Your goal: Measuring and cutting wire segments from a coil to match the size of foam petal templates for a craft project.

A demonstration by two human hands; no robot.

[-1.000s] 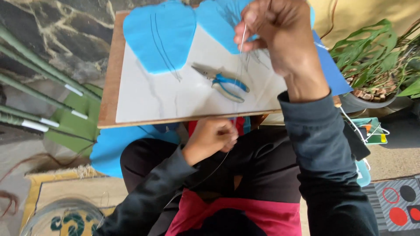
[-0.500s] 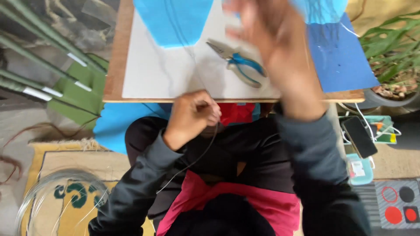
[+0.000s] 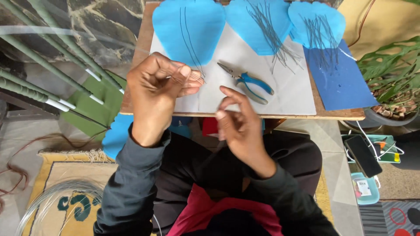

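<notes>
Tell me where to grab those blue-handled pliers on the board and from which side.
Grip the pliers by the blue handles, which point down and right, toward the right hand. Come from above on that side: they lie flat on the white sheet, with the bare metal jaws aimed up-left toward the left hand. The handles are spread a little, so one hand should close over both.

Wooden tabletop [image 3: 131, 94] w/ white sheet [image 3: 288, 94], blue petal-shaped cutouts [image 3: 188, 26], dark blue sheet [image 3: 341, 83], thin wire bundles [image 3: 271, 35], blue-handled pliers [image 3: 249, 81].
</notes>
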